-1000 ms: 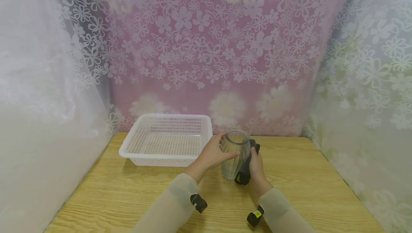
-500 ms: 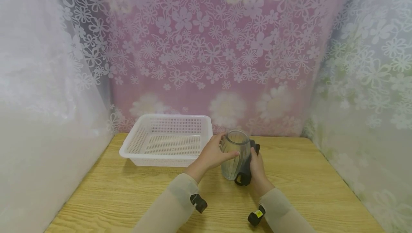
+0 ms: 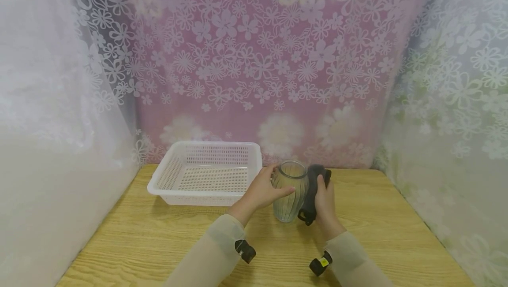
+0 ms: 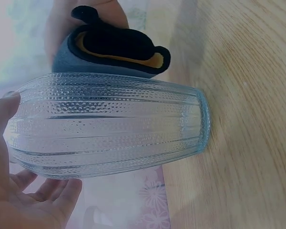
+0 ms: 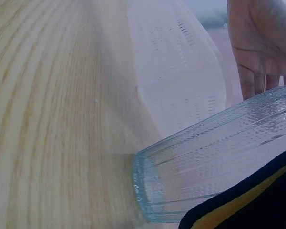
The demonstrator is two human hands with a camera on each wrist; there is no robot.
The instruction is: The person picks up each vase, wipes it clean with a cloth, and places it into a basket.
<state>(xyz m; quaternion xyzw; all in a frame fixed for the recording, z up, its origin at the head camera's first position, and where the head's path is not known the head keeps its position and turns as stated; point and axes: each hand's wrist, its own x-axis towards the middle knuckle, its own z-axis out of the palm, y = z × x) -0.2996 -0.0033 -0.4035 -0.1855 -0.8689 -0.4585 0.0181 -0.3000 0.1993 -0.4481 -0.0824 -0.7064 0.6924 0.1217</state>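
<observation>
Flowery sheeting backs the table. A white basket, one corner hidden from me, sits beside the glass vase, then a dark padded object. The left hand, spread wide, clasps the vase; the right hand, fingers mostly hidden, grips the object.

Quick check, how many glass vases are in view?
1: the glass vase held in the left hand, between the white basket and the dark item in the right hand. No other shows, though the arms hide some table.
</observation>
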